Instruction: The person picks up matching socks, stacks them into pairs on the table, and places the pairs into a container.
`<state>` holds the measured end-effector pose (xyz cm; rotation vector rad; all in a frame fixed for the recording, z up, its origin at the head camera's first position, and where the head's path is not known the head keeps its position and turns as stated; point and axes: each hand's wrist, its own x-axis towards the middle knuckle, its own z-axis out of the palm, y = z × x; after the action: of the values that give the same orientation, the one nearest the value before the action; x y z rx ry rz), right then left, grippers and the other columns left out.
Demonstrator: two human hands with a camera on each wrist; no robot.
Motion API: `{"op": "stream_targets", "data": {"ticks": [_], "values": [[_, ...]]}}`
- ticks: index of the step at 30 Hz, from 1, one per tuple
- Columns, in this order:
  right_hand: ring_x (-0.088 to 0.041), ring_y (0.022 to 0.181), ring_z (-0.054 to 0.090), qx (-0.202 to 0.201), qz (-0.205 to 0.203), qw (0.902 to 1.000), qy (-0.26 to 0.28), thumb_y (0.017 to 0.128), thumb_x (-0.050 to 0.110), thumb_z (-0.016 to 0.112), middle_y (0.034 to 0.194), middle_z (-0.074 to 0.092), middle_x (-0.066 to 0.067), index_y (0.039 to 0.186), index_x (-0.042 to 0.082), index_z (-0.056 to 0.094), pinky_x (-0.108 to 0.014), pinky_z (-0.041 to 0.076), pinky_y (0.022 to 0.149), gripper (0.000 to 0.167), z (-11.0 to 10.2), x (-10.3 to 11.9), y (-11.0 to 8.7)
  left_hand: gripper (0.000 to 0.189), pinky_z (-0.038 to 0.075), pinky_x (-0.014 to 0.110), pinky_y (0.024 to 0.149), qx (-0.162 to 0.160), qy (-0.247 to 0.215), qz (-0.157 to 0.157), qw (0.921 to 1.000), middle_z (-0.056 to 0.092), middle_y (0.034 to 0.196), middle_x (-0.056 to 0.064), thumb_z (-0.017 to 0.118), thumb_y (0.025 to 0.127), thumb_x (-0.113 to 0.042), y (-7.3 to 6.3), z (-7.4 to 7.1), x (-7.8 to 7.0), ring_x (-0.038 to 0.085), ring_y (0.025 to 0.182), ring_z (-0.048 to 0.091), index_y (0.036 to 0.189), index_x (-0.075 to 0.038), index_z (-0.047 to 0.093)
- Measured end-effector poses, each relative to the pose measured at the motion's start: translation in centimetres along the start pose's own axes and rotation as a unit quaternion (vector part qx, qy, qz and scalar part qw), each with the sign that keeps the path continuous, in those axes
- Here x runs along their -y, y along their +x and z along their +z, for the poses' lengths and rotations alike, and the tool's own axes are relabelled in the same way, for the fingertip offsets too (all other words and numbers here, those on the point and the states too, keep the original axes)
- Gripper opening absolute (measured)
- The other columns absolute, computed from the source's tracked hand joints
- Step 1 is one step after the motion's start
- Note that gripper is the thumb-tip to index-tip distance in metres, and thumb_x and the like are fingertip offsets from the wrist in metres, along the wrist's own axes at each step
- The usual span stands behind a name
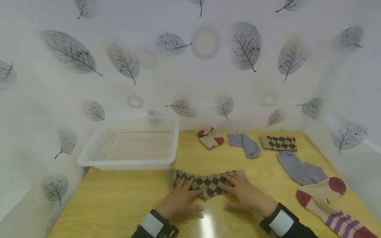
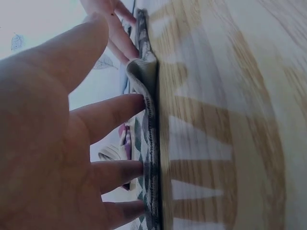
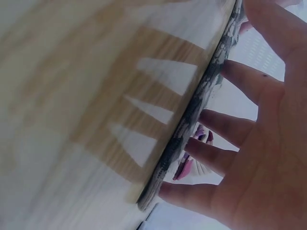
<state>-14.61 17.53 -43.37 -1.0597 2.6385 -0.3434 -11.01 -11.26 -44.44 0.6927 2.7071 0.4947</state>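
A beige-and-brown argyle sock lies flat and spread sideways at the middle of the wooden table. My left hand rests its spread fingertips on the sock's left half, thumb pointing inward over the wood. On the right half, my right hand presses with nearly straight fingers. In the left wrist view, the fingertips touch the sock near its edge, where a bit of ribbed fabric curls up. From the right wrist, the sock looks like a thin flat strip under the extended fingers.
A white perforated plastic basket stands at the back left. Along the back lie a beige-and-red sock, a grey-blue sock and a folded argyle sock. At right are another grey-blue sock and beige-and-red socks, one purple-striped.
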Motion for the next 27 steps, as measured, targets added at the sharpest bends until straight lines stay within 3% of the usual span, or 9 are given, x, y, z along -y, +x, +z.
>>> {"op": "stream_targets", "data": {"ticks": [5,11,18,20,23,27], "values": [[-0.057,0.144,0.039,0.001,-0.001,0.9998,0.017,0.09,0.052,0.074,0.16,0.04,-0.028,0.15,0.015,0.056,-0.073,0.039,0.11,0.072,0.1,-0.1,-0.5,0.063,0.029,0.086,0.106,0.013,0.007,-0.003,0.9999,0.041,0.162,0.023,0.064,0.092,-0.065,0.2,-0.1,-0.6,0.058,0.147,0.034,0.145,-0.032,0.06],[-0.058,0.143,0.039,-0.002,-0.003,0.9998,0.02,0.09,0.051,0.074,0.16,0.041,-0.028,0.149,0.016,0.057,-0.075,0.038,0.109,0.071,-0.3,-0.3,-0.6,0.063,0.026,0.087,0.107,0.008,0.004,-0.003,1.0,0.042,0.161,0.022,0.066,0.09,-0.066,0.7,0.0,-0.6,0.058,0.147,0.034,0.144,-0.034,0.061],[-0.05,0.139,0.047,0.003,-0.003,1.0,-0.006,0.091,0.05,0.073,0.158,0.046,-0.023,0.148,0.019,0.059,-0.066,0.046,0.108,0.066,-0.6,-0.9,-0.6,0.064,0.021,0.087,0.108,-0.004,-0.005,0.007,1.0,0.044,0.16,0.024,0.068,0.088,-0.066,0.8,0.1,-0.7,0.059,0.145,0.037,0.142,-0.033,0.063],[-0.049,0.139,0.049,0.006,0.01,0.9997,0.019,0.092,0.051,0.073,0.158,0.046,-0.023,0.148,0.016,0.058,-0.065,0.047,0.107,0.067,-0.8,-1.2,-0.7,0.063,0.023,0.087,0.108,-0.003,-0.01,0.01,0.9999,0.043,0.16,0.024,0.069,0.088,-0.065,0.9,0.2,-0.7,0.059,0.145,0.037,0.142,-0.032,0.063],[-0.051,0.136,0.051,-0.03,0.039,0.9975,0.05,0.095,0.048,0.071,0.154,0.048,-0.028,0.147,0.008,0.056,-0.066,0.048,0.106,0.067,-1.8,-2.2,-0.3,0.064,0.028,0.086,0.107,-0.002,-0.015,0.012,0.9998,0.042,0.16,0.025,0.069,0.09,-0.063,0.9,0.4,-0.6,0.059,0.145,0.036,0.143,-0.029,0.063],[-0.05,0.123,0.061,-0.122,0.121,0.9847,0.029,0.099,0.036,0.068,0.14,0.059,-0.032,0.139,-0.004,0.058,-0.063,0.052,0.101,0.057,-4.6,-5.1,0.8,0.066,0.032,0.082,0.109,-0.003,-0.024,0.004,0.9997,0.042,0.16,0.026,0.067,0.092,-0.061,1.0,0.4,-0.5,0.058,0.147,0.034,0.144,-0.021,0.061]]}}
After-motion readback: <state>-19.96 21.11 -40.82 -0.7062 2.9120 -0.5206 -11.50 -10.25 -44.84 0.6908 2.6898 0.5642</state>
